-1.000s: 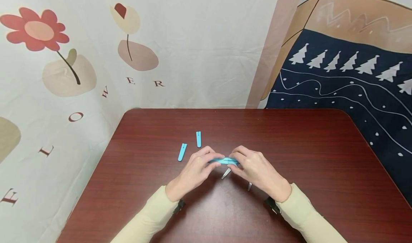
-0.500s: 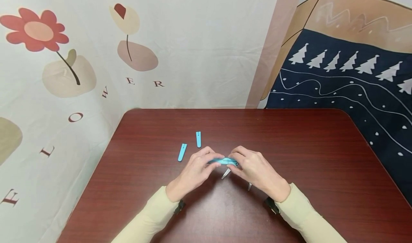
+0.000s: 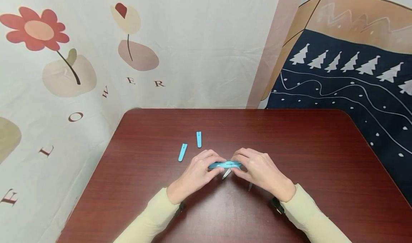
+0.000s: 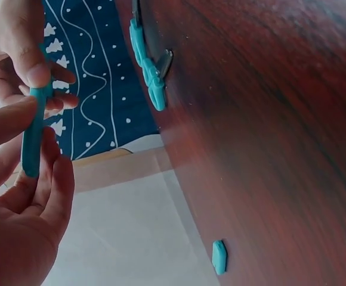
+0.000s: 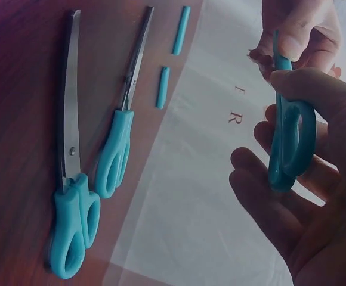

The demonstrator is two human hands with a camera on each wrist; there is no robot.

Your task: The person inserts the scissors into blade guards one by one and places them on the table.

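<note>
while your left hand and right hand both pinch the capped scissors, you're seating its cap; next push it home; two caps lie far left.

Home craft corner, small dark wooden table, flower-print wall cloth, tree-patterned hanging

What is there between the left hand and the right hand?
A pair of blue scissors, gripped by the left hand and the right hand at its ends; the head view shows it.
</note>
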